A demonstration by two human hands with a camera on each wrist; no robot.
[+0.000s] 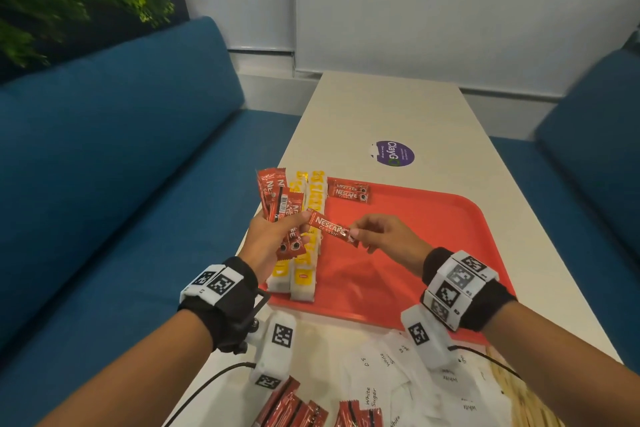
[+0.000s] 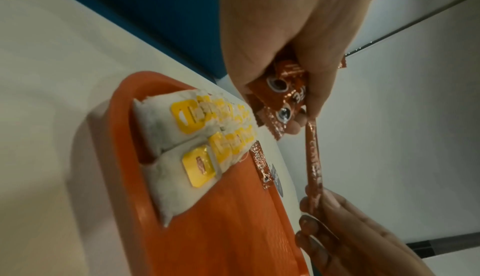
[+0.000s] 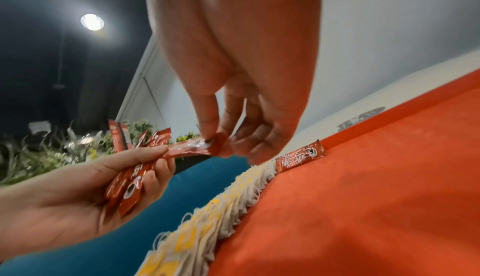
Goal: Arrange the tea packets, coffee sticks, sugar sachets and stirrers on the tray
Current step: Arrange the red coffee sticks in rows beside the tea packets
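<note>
My left hand (image 1: 277, 239) grips a fanned bunch of red coffee sticks (image 1: 277, 198) over the tray's left edge. One red coffee stick (image 1: 330, 226) stretches between both hands; my right hand (image 1: 377, 232) pinches its right end, and its left end lies at my left thumb. The red tray (image 1: 433, 253) holds two rows of yellow-tagged tea packets (image 1: 306, 253) along its left side and two coffee sticks (image 1: 349, 191) at its far edge. In the right wrist view the pinched stick (image 3: 192, 149) meets the bunch (image 3: 130, 186).
White sugar sachets (image 1: 408, 374) and more red coffee sticks (image 1: 311, 409) lie on the pale table (image 1: 381, 107) in front of the tray. A purple sticker (image 1: 393, 152) sits beyond it. Blue sofas (image 1: 121, 149) flank the table.
</note>
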